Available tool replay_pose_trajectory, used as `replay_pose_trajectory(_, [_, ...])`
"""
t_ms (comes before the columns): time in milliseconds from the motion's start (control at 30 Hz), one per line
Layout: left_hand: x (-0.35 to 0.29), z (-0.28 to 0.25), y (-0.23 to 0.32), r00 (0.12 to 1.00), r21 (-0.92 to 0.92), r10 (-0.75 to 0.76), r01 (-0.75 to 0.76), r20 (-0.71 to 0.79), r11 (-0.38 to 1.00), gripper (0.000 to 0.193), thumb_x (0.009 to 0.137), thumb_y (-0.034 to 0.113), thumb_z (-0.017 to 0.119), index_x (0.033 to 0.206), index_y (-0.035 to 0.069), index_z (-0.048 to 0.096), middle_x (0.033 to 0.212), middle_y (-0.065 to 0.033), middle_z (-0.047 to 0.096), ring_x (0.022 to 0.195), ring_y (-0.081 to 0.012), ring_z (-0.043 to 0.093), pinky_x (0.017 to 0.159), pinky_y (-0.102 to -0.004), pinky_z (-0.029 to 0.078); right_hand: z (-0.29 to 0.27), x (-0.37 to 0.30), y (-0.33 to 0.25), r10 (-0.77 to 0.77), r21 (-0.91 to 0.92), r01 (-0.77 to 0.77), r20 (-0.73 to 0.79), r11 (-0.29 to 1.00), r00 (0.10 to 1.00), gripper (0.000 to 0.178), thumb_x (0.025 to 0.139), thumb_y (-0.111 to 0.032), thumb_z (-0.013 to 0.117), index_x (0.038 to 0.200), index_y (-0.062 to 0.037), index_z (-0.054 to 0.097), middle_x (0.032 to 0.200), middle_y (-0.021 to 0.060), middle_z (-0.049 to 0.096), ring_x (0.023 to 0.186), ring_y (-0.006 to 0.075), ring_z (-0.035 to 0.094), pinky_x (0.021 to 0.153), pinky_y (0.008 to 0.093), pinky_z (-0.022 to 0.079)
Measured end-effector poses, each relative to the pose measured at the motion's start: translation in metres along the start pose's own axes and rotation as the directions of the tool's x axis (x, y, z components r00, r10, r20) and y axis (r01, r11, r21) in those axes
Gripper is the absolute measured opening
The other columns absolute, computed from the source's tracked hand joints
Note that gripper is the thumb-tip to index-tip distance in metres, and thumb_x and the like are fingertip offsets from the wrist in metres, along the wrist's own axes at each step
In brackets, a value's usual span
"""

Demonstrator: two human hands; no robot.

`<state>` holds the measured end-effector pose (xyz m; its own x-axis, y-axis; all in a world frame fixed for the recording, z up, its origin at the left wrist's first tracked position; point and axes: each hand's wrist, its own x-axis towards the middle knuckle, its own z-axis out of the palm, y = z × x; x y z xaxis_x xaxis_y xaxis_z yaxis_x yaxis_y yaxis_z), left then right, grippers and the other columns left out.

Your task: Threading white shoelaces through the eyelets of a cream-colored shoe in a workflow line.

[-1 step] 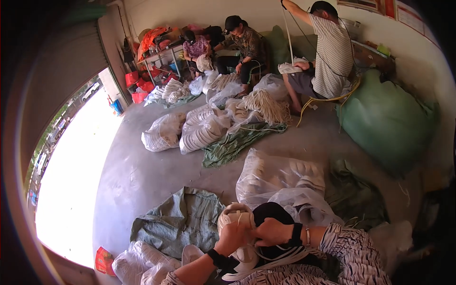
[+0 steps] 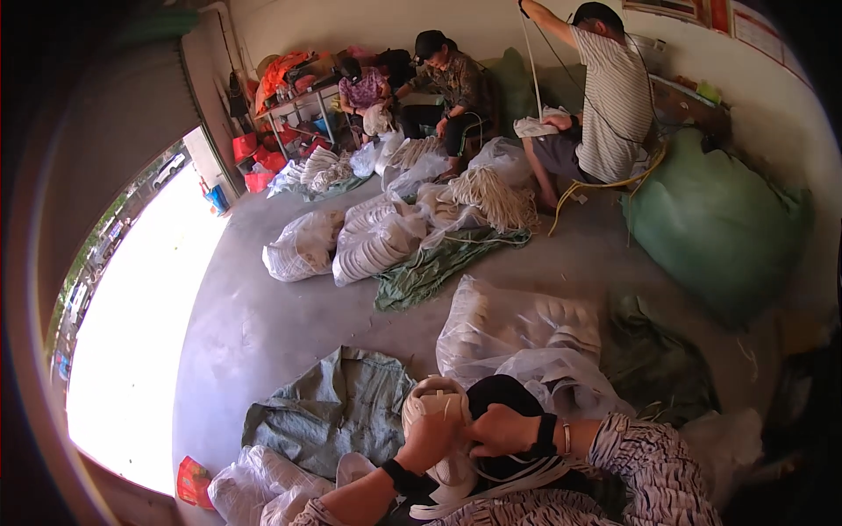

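Observation:
A pale beige shoe (image 2: 435, 399) rests in front of me at lap height, its rounded end pointing away. My left hand (image 2: 431, 441) is closed over the middle of it. My right hand (image 2: 504, 430) is closed too, in a pinch beside the shoe, its fingertips meeting the left hand's. White shoelace (image 2: 526, 479) strands trail below both hands across my lap. The fingers seem to grip this lace, though they hide the exact spot. A dark rounded thing (image 2: 504, 393) lies just behind my right hand.
Ahead stands a clear plastic bag (image 2: 517, 320) of pale shoes. Green woven sacking (image 2: 329, 412) spreads to the left, near more plastic bags (image 2: 263, 482). Farther off are bagged shoes (image 2: 377, 241), a lace bundle (image 2: 495, 197), several seated people and a large green sack (image 2: 715, 223).

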<state>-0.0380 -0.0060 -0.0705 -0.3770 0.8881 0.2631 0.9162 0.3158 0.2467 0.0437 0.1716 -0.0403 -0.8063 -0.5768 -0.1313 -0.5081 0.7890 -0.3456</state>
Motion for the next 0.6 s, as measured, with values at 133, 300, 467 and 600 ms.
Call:
replay_pose_trajectory(133, [0.012, -0.020, 0.004, 0.882, -0.175, -0.043, 0.141, 0.470, 0.974, 0.015, 0.076, 0.016, 0.061, 0.085, 0.005, 0.066, 0.073, -0.0114, 0.062, 0.070, -0.0307, 0.065, 0.059, -0.0389, 0.051, 0.016, -0.009, -0.003, -0.015, -0.068, 0.009, -0.092, 0.998, 0.996, 0.034, 0.076, -0.034, 0.066, 0.105, -0.0183, 0.056, 0.080, 0.0042, 0.065, 0.072, 0.0238, 0.063, 0.063, 0.0391, 0.041])
replay_pose_trajectory(300, [0.027, -0.030, 0.011, 0.787, -0.175, -0.023, 0.166, 0.617, 0.970, 0.019, 0.081, 0.019, 0.055, 0.078, 0.005, 0.067, 0.066, -0.0081, 0.065, 0.067, -0.0261, 0.066, 0.061, -0.0374, 0.052, 0.017, -0.016, -0.005, -0.046, -0.012, 0.044, -0.286, 0.999, 0.957, 0.027, 0.076, -0.029, 0.067, 0.099, -0.0184, 0.056, 0.084, 0.0000, 0.064, 0.076, 0.0210, 0.062, 0.064, 0.0377, 0.039])
replay_pose_trajectory(467, [0.052, -0.045, 0.022, 0.669, -0.114, -0.078, 0.238, 0.739, 0.965, 0.027, 0.083, 0.024, 0.053, 0.071, 0.004, 0.066, 0.060, -0.0045, 0.065, 0.067, -0.0201, 0.067, 0.064, -0.0345, 0.052, 0.019, -0.017, -0.001, -0.081, -0.012, 0.082, -0.361, 0.997, 0.929, 0.018, 0.077, -0.028, 0.066, 0.088, -0.0158, 0.057, 0.080, -0.0002, 0.062, 0.075, 0.0210, 0.062, 0.062, 0.0371, 0.038])
replay_pose_trajectory(600, [0.071, -0.043, 0.018, 0.467, -0.041, 0.056, -0.043, 0.883, 0.998, 0.025, 0.081, 0.023, 0.057, 0.069, 0.004, 0.066, 0.056, -0.0030, 0.064, 0.066, -0.0180, 0.067, 0.062, -0.0321, 0.051, 0.019, -0.013, -0.002, -0.089, -0.038, 0.081, -0.377, 0.996, 0.922, 0.014, 0.079, -0.027, 0.062, 0.080, -0.0141, 0.056, 0.072, 0.0017, 0.061, 0.068, 0.0220, 0.062, 0.061, 0.0379, 0.038])
